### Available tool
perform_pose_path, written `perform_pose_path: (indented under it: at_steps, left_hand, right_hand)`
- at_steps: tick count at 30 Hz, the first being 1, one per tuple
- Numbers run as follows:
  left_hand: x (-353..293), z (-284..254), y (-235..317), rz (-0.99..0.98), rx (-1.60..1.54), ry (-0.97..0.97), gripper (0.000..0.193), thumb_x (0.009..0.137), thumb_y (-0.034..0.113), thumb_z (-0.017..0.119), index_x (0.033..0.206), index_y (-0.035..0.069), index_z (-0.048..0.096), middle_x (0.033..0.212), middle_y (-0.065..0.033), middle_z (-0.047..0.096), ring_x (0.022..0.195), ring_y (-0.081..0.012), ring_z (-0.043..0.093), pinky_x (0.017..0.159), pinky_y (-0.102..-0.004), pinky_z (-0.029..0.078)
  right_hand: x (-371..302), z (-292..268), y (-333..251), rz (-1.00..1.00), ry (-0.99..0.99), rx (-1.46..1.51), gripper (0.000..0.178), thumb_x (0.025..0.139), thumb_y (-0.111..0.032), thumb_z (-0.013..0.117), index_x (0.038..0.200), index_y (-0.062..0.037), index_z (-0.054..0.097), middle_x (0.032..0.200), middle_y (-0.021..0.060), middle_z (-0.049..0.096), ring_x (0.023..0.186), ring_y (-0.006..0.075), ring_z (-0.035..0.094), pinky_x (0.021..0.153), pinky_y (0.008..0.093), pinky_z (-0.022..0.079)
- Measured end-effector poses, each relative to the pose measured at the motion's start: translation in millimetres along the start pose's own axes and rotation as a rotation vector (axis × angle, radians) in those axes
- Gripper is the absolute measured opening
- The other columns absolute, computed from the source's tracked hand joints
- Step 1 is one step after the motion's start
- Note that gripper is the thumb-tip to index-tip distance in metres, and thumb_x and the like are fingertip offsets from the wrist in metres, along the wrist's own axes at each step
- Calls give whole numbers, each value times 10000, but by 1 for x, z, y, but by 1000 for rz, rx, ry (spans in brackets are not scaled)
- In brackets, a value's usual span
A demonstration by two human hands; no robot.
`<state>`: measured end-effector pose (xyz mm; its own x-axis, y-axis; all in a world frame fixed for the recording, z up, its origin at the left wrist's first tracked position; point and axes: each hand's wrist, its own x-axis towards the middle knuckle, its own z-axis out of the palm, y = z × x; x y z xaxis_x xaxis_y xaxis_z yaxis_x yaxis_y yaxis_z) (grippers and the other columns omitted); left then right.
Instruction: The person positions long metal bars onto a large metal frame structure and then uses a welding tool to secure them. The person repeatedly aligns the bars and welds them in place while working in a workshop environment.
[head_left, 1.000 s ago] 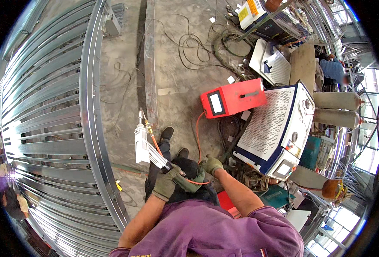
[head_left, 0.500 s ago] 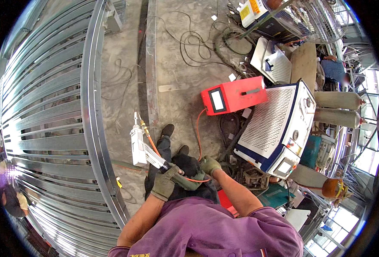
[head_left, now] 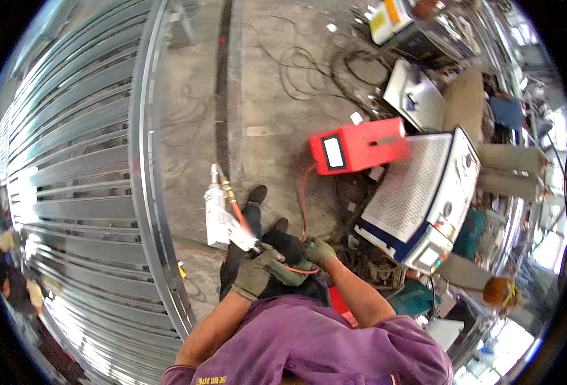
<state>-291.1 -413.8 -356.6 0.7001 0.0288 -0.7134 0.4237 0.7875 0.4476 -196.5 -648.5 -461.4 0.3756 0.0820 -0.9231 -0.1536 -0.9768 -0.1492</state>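
My left hand (head_left: 253,274), in a grey-green work glove, is closed round the rear grip of a white handheld welding gun (head_left: 218,221). The gun's metal nozzle points away from me, and its body is blurred. An orange hose with a brass fitting (head_left: 227,188) runs alongside it. A thick green sleeved cable (head_left: 290,274) trails behind the grip across my lap. My right hand (head_left: 322,251), gloved too, is curled at the orange cable (head_left: 304,202) coming from the red box. Beside that hand is a rounded black thing (head_left: 282,246), its kind unclear.
Steel bars in a long frame (head_left: 143,160) fill the left. At right stand the red box (head_left: 360,146), a white-and-blue machine cabinet (head_left: 418,196) and gas cylinders (head_left: 511,170). Loose cables (head_left: 296,70) lie on the concrete floor. Another person (head_left: 20,289) is at far left.
The whole view has shifted, so the surroundings sit slightly farther right. The welding gun remains in my left hand, and my right hand stays beside the black thing.
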Motion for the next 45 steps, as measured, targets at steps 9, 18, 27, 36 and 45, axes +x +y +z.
perform_pose_path:
  at_steps: [9,18,27,36,45]
  left_hand:
    - [17,-3,-10,-61,-133,-134,184,958,51,698,1138,28,673,970,-91,733,922,-216,700,835,-387,566]
    - [16,22,-9,-22,-47,-118,251,894,251,807,985,49,690,821,-58,703,690,-197,675,630,-352,556]
    - [18,27,-25,2,-50,-38,221,861,231,780,841,16,729,753,-71,702,668,-191,664,647,-353,539]
    - [16,16,-43,-15,-82,-32,227,853,239,798,870,21,737,775,-79,717,675,-197,669,651,-357,537]
    - [-17,20,-21,392,928,-403,302,1062,237,523,1219,97,742,1282,-101,725,1176,-180,658,1046,-351,496]
  right_hand:
    - [43,55,46,163,120,139,750,943,-642,682,1373,-29,633,1169,170,719,973,335,684,853,491,533]
    - [111,48,90,-147,245,100,689,960,-638,644,1205,2,713,1038,211,742,834,378,679,725,556,501]
    - [63,27,54,-91,226,171,605,933,-544,704,1074,43,729,968,238,746,895,363,697,787,470,531]
    - [76,57,83,44,324,192,541,1009,-434,663,1286,32,667,1231,196,716,1109,300,666,944,421,529]
    - [70,99,154,-265,-101,901,472,1055,-380,609,1343,-8,648,1304,96,678,1157,267,631,1019,401,494]
